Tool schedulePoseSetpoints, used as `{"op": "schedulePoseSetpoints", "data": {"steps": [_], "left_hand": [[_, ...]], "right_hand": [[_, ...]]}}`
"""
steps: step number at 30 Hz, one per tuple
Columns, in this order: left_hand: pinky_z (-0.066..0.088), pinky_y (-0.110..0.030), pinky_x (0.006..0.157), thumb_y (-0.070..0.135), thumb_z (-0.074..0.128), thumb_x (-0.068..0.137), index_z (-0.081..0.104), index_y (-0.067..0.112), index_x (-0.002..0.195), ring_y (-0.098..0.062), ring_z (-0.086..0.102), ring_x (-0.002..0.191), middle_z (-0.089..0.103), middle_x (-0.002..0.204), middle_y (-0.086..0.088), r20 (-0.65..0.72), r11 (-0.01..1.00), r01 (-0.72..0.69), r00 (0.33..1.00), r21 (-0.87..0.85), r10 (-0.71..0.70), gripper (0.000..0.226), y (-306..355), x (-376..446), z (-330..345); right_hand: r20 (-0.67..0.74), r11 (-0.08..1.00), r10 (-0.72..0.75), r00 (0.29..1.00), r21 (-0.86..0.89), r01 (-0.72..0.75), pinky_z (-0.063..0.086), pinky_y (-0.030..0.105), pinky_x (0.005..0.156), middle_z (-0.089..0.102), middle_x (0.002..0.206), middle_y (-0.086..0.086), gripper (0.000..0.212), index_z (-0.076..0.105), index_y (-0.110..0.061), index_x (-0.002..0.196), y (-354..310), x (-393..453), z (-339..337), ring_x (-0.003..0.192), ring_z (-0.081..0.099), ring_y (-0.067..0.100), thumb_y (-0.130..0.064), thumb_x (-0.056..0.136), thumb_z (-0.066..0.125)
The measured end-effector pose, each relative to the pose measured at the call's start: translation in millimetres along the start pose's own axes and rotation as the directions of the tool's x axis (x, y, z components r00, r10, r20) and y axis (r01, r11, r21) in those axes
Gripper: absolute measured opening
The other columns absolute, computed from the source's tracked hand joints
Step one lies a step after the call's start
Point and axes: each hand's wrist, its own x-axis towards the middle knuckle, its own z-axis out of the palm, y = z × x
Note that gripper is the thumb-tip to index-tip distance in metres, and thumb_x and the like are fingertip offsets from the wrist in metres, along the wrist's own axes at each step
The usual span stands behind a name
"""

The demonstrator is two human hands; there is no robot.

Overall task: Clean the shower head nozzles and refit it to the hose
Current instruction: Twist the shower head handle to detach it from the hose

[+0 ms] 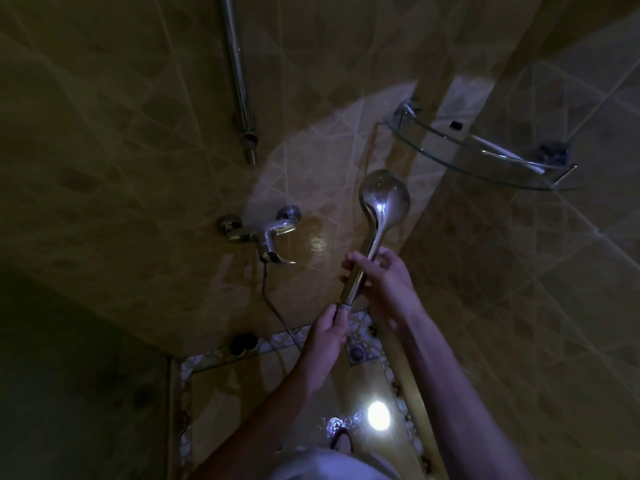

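Hands first: my right hand (379,271) curls round the middle of the shower head (375,220) handle, while my left hand (329,329) pinches the hose (268,299) end-fitting against the base of that handle, below the right. The chrome head stands tilted up and away from me, its rounded back toward the camera; the nozzle face is turned away and cannot be seen, so I cannot tell whether it is clean. In my judgement this is the joint being worked, threading on or off, though which I cannot say.

The piece looks stiff, light for its bulk and slick, polished chrome that is probably wet; it wants a full wrap on the straight handle rather than the bulbous head, with the fingertips kept on the collar where the turning happens. The hose is limp and will drag sideways, which could cross the thread.

Outward, the hose runs down from my left hand and back up to the mixer tap (266,233) on the tiled wall, left of the head. Above that hangs the riser rail (237,74). A glass corner shelf (485,157) sits up right. On the floor below my hands is a square drain (356,353), and nearer me a bright light reflection (377,415).
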Motion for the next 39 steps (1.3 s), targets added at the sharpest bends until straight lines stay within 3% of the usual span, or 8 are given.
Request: {"op": "schedulePoseSetpoints", "data": {"steps": [3, 6, 10, 16, 21, 29, 33, 39], "left_hand": [[0.031, -0.018, 0.052, 0.022, 0.037, 0.1, 0.048, 0.02, 0.078, 0.005, 0.039, 0.045, 0.047, 0.049, 0.017, -0.041, 0.996, -0.01, 0.999, 0.094, 0.014, 0.024, -7.2, 1.9, 0.3], [0.03, -0.019, 0.052, 0.024, 0.037, 0.1, 0.048, 0.021, 0.079, 0.004, 0.037, 0.046, 0.043, 0.05, 0.016, -0.044, 0.993, 0.002, 0.999, 0.117, 0.003, 0.024, -9.5, 2.6, 1.7], [0.024, -0.007, 0.037, 0.015, 0.037, 0.099, 0.047, 0.016, 0.079, 0.003, 0.033, 0.035, 0.035, 0.058, 0.008, -0.037, 0.999, 0.046, 0.998, -0.018, -0.047, 0.023, -3.9, 2.0, -0.9], [0.023, -0.007, 0.035, 0.017, 0.037, 0.1, 0.048, 0.012, 0.077, 0.002, 0.032, 0.032, 0.04, 0.038, 0.011, -0.048, 0.996, 0.049, 0.997, -0.072, -0.052, 0.025, -0.1, 6.1, -4.3], [0.023, -0.009, 0.039, 0.018, 0.039, 0.099, 0.049, 0.013, 0.081, 0.002, 0.029, 0.039, 0.034, 0.055, 0.008, -0.056, 0.998, 0.002, 0.998, -0.063, -0.005, 0.021, -1.1, 4.3, -2.5], [0.021, -0.009, 0.037, 0.012, 0.037, 0.099, 0.049, 0.016, 0.082, 0.001, 0.027, 0.037, 0.031, 0.051, 0.013, -0.031, 0.995, 0.004, 0.999, -0.101, -0.007, 0.022, -0.2, 4.4, 0.3], [0.023, -0.009, 0.04, 0.013, 0.037, 0.1, 0.049, 0.016, 0.083, 0.002, 0.028, 0.04, 0.03, 0.056, 0.009, -0.004, 0.996, -0.014, 1.0, -0.089, 0.013, 0.021, 1.7, -0.2, 3.0], [0.024, -0.009, 0.041, 0.012, 0.036, 0.1, 0.049, 0.015, 0.081, 0.001, 0.028, 0.043, 0.035, 0.049, 0.012, -0.007, 0.994, -0.027, 1.0, -0.108, 0.027, 0.023, 3.8, -0.5, 3.9]], "right_hand": [[-0.158, 0.953, -0.111, 0.981, -0.297, 0.06, 0.06, 0.041, 0.075, 0.065, 0.089, 0.011, 0.035, 0.052, -0.01, 0.093, -1.0, 3.0, 6.2, 0.081, 0.07, 0.025, -0.012, 0.074, 0.081], [-0.171, 0.903, -0.149, 0.974, -0.425, 0.064, 0.059, 0.039, 0.068, 0.064, 0.079, 0.013, 0.034, 0.052, -0.007, 0.09, -7.7, 5.4, 7.7, 0.072, 0.068, 0.025, -0.008, 0.073, 0.081], [0.006, 0.936, -0.042, 0.999, -0.35, 0.042, 0.059, 0.035, 0.077, 0.07, 0.089, 0.018, 0.024, 0.062, 0.002, 0.102, -21.6, -1.5, 5.0, 0.086, 0.071, 0.028, 0.003, 0.08, 0.071], [0.117, 0.982, 0.0, 0.993, -0.186, 0.022, 0.056, 0.047, 0.088, 0.07, 0.102, 0.017, 0.033, 0.049, -0.003, 0.121, -25.3, -1.7, 7.4, 0.102, 0.069, 0.03, 0.009, 0.091, 0.051], [0.007, 0.98, -0.038, 0.999, -0.195, 0.039, 0.058, 0.049, 0.08, 0.065, 0.1, 0.02, 0.05, 0.047, 0.0, 0.121, -17.8, 0.4, 11.9, 0.091, 0.071, 0.03, -0.007, 0.08, 0.075], [-0.205, 0.987, -0.124, 0.971, -0.129, 0.098, 0.057, 0.029, 0.056, 0.058, 0.088, 0.019, 0.022, 0.046, -0.006, 0.105, -8.8, 3.0, 22.6, 0.07, 0.067, 0.022, -0.002, 0.09, 0.062], [-0.079, 0.987, -0.118, 0.99, -0.12, 0.109, 0.059, 0.035, 0.069, 0.054, 0.087, 0.018, 0.003, 0.055, -0.001, 0.093, -14.7, -0.6, 16.5, 0.079, 0.067, 0.022, 0.002, 0.093, 0.056], [0.03, 0.997, -0.071, 0.997, 0.007, 0.071, 0.055, 0.05, 0.084, 0.063, 0.091, 0.012, 0.017, 0.056, 0.001, 0.105, -18.9, -4.0, 18.5, 0.083, 0.067, 0.024, 0.003, 0.097, 0.04]]}}
